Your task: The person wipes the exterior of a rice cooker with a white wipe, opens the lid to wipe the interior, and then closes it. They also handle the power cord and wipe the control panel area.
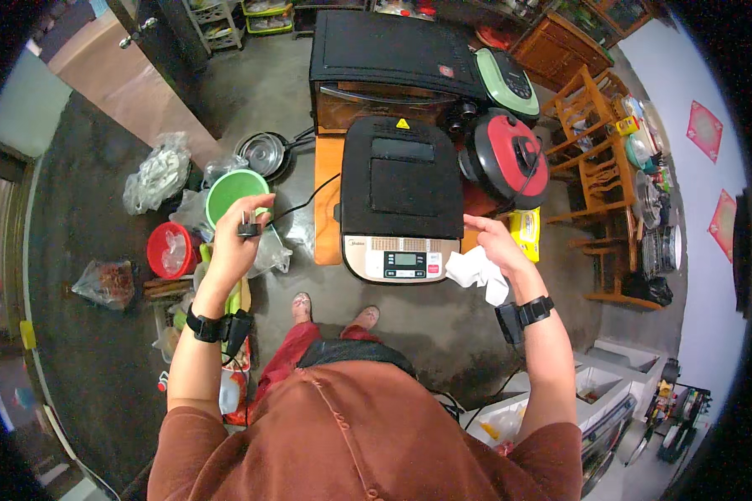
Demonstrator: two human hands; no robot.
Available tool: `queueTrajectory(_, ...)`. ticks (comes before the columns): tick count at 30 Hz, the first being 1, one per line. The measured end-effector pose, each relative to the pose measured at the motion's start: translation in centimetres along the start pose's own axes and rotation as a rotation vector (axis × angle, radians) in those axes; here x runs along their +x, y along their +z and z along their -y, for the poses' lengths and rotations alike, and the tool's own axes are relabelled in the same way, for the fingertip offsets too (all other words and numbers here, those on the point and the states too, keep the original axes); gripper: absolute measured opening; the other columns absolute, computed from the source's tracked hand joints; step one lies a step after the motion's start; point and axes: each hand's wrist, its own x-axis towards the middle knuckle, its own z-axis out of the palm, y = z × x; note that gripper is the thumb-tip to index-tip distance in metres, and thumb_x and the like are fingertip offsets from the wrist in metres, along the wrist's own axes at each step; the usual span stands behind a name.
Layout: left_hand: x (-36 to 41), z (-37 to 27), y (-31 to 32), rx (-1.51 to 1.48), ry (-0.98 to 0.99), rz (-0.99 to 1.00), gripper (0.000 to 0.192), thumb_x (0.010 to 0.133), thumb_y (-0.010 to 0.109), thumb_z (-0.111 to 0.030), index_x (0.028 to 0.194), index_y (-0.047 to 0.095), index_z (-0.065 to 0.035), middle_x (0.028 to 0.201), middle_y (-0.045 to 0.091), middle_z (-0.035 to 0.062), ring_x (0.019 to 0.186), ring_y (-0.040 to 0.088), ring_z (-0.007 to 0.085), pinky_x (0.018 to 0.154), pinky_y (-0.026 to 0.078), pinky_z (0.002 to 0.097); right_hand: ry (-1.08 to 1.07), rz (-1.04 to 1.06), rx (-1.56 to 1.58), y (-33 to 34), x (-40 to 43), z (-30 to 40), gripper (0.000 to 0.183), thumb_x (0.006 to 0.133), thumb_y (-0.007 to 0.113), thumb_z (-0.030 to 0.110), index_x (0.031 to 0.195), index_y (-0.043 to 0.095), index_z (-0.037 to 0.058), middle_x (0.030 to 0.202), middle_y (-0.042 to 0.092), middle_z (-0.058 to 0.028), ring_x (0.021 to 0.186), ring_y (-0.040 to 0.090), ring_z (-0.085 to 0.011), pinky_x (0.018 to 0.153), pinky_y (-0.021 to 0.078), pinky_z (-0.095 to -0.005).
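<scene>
My left hand (241, 235) holds a black power plug (249, 229) with its metal prongs pointing up. The plug's black cord (307, 203) runs towards the black Midea electric baking pan (402, 188), whose lid is down and whose control panel faces me. My right hand (498, 244) is at the pan's right side, with a crumpled white cloth or tissue (476, 270) hanging under the palm, apparently held by the lower fingers; the index finger points at the pan's edge. Whether it touches the pan cannot be told.
Behind the pan stands a black toaster oven (395, 53); a red-and-black electric cooker (515, 160) and a green appliance (507, 81) are to the right. A yellow packet (526, 233) lies beside my right hand. A green basin (235, 191) and a red bucket (170, 250) stand at left.
</scene>
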Motion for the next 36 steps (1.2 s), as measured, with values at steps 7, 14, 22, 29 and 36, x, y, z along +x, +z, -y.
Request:
queueTrajectory(7, -0.9, 0.8, -0.2, -0.030, 0.015, -0.010, 0.023, 0.085, 0.060, -0.001, 0.107, 0.062, -0.0031, 0.102, 0.064, 0.0130, 0.098, 0.061, 0.0280, 0.087, 0.045, 0.0341, -0.114, -0.198, -0.347, -0.8, 0.5, -1.1, 0.048, 0.078, 0.037, -0.005, 0.123, 0.054, -0.0047, 0.121, 0.059, -0.0168, 0.108, 0.058, -0.0265, 0.093, 0.0447, -0.0335)
queueTrajectory(14, -1.7, 1.7, -0.3, -0.065, 0.095, -0.031, 0.023, 0.084, 0.060, 0.000, 0.107, 0.062, -0.0034, 0.098, 0.064, 0.0135, 0.093, 0.061, 0.0305, 0.081, 0.047, 0.0359, -0.598, -0.470, -0.826, 6.1, 0.5, 0.6, 0.051, 0.088, 0.050, 0.010, 0.136, 0.038, -0.0006, 0.135, 0.043, -0.0211, 0.125, 0.042, -0.0350, 0.104, 0.0324, -0.0435)
queueTrajectory(22, -2.2, 3.0, -0.9, -0.183, 0.053, 0.029, 0.022, 0.085, 0.060, -0.002, 0.107, 0.062, -0.0033, 0.098, 0.063, 0.0129, 0.090, 0.061, 0.0278, 0.078, 0.047, 0.0336, -0.703, 0.006, -1.062, 10.9, 5.4, 3.3, 0.052, 0.093, 0.046, 0.020, 0.141, 0.034, 0.0051, 0.146, 0.034, -0.0160, 0.136, 0.029, -0.0361, 0.113, 0.0207, -0.0428)
queueTrajectory(29, -1.6, 4.2, -2.4, -0.206, 0.073, 0.081, 0.023, 0.085, 0.060, -0.002, 0.108, 0.062, -0.0031, 0.098, 0.063, 0.0131, 0.090, 0.061, 0.0288, 0.080, 0.047, 0.0343, -0.998, 0.157, -1.364, 16.9, 10.8, 9.9, 0.021, 0.083, 0.051, 0.011, 0.099, 0.061, 0.0008, 0.119, 0.060, -0.0124, 0.117, 0.053, -0.0291, 0.096, 0.0453, -0.0354)
queueTrajectory(36, -1.0, 6.2, -4.2, -0.241, 0.086, 0.053, 0.021, 0.086, 0.060, -0.005, 0.106, 0.063, -0.0033, 0.099, 0.064, 0.0136, 0.094, 0.061, 0.0299, 0.083, 0.047, 0.0352, -1.004, 0.098, -1.861, 20.9, 8.1, 8.8, 0.016, 0.074, 0.057, 0.015, 0.079, 0.068, 0.0051, 0.086, 0.065, -0.0112, 0.096, 0.058, -0.0260, 0.088, 0.0434, -0.0338)
